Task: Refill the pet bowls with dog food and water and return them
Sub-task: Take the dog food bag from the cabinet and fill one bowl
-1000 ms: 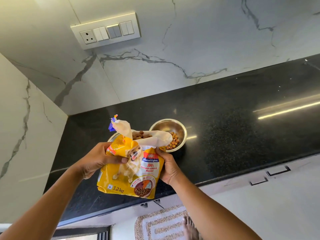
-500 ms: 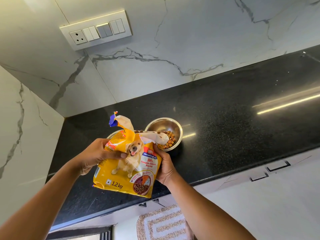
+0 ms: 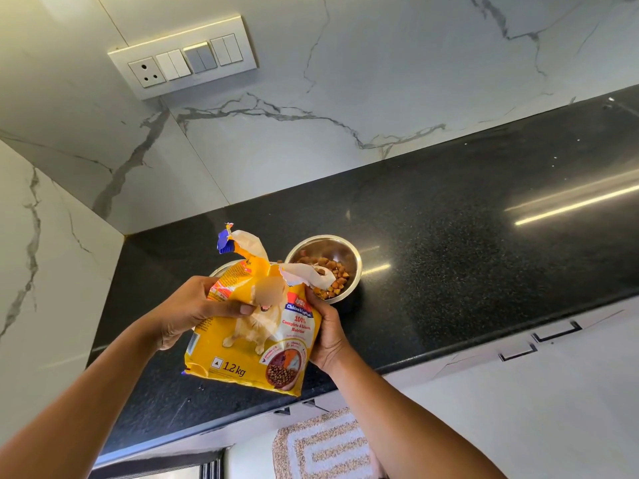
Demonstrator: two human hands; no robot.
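1. Two hands up: left hand (image 3: 186,312) and right hand (image 3: 328,337).
2. One yellow dog food bag (image 3: 249,354).
3. Two steel bowls: the kibble bowl (image 3: 356,267), and the hidden bowl (image 3: 221,268) mostly behind the bag.
4. One switch panel (image 3: 183,57), carrying one socket (image 3: 147,72) and three switch pairs.
5. One rug (image 3: 321,447).
6. One black worktop (image 3: 449,254).

Yellow bag (image 3: 249,354), black speckled counter (image 3: 449,257)

Both hands grip dog food bag (image 3: 249,344) beside kibble-filled bowl (image 3: 356,271).
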